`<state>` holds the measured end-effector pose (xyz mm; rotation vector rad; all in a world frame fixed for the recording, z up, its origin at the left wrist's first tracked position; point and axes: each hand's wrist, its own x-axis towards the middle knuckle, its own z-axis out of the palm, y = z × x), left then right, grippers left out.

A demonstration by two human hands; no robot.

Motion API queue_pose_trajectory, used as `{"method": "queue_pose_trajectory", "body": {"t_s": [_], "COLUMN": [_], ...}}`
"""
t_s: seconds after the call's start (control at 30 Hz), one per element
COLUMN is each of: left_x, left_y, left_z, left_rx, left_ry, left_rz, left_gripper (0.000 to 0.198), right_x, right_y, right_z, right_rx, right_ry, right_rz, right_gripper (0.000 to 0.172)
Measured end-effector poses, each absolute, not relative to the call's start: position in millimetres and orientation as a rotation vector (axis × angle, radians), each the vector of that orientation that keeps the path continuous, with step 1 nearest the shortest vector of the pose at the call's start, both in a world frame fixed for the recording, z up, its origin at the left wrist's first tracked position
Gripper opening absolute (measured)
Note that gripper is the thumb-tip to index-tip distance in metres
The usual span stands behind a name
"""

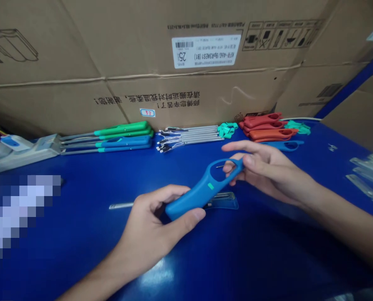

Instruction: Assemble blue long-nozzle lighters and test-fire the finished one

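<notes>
My left hand (pixel 161 228) grips the wide end of a blue gas lighter housing (pixel 197 193), thumb in front and fingers behind. The housing is tilted, with its narrow end up to the right and a small green switch on its side. My right hand (pixel 272 169) pinches that narrow end between thumb and fingers, index finger stretched out. Some of its fingers show through the large trigger opening, beside a thin metal piece (pixel 219 167). Beneath the housing lie a metal tube (pixel 121 206) and a clear bluish lighter part (pixel 228 201), both partly hidden.
Assembled green lighters (pixel 126 128) and blue lighters (pixel 126 143) lie beside a power strip (pixel 44 148). Further right are metal tubes with wires (pixel 199 134), green pieces (pixel 228 130) and red housings (pixel 264 121). Clear parts (pixel 366 186) lie far right. A cardboard box (pixel 136 54) stands behind.
</notes>
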<state>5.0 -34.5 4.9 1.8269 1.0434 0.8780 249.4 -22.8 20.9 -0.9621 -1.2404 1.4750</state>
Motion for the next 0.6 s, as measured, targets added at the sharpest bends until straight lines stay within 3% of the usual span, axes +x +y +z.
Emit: {"method": "queue_pose_trajectory", "body": {"t_s": [0.3,0.47,0.6], "left_x": [16,19,25], "left_y": [-49,-52,-56], "left_z": [1,4,7], "left_rx": [1.533,1.39,1.388], "left_ry": [0.917,0.879,0.845], "left_rz": [0.69,0.368,0.261], "left_gripper": [0.012,0.024,0.031], "right_x": [217,215,210], "right_y": [-52,-50,-51], "right_z": [22,22,21], "right_rx": [-1.09,-1.072,-1.097], "right_ry": [-1.323,-1.25,-1.203], "right_rz": [1.678,1.782,1.787], "right_gripper": [0.03,0.012,0.008]}}
